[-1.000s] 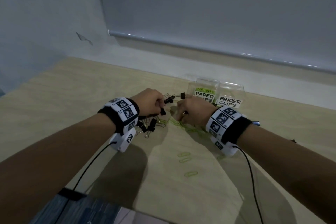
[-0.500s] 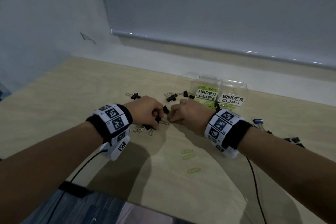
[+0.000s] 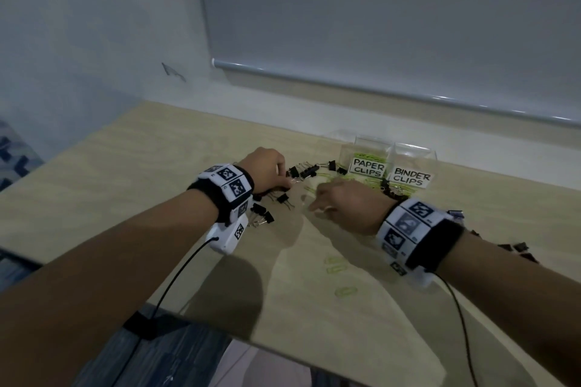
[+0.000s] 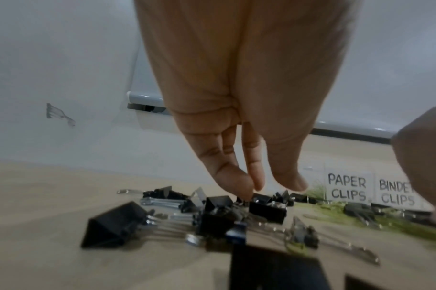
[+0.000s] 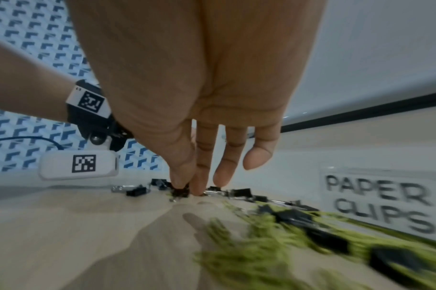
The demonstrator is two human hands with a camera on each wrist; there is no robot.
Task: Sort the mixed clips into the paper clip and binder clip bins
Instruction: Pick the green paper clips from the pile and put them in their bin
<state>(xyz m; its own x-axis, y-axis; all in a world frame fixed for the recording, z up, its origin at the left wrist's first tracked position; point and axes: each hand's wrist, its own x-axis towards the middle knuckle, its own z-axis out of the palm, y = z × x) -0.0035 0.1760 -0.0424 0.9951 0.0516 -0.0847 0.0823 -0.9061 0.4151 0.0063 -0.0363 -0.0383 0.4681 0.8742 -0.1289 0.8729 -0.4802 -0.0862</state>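
Black binder clips [image 3: 284, 198] lie scattered on the worktop [image 3: 125, 173] under the left hand [image 3: 264, 170], whose fingertips pinch one. The right hand [image 3: 349, 204] pinches at another; whether it holds is unclear. Best lift each clip clear of the green paper clips [image 5: 249, 255] beside that hand.

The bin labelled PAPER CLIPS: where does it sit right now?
In the head view the PAPER CLIPS bin stands at the table's far side, right of centre, immediately left of the BINDER CLIPS bin.

Two labelled bins [image 3: 367, 166]; three stray green paper clips [image 3: 336, 267]; perhaps a dozen-odd black binder clips [image 3: 283, 198]; two hands [image 3: 264, 166]
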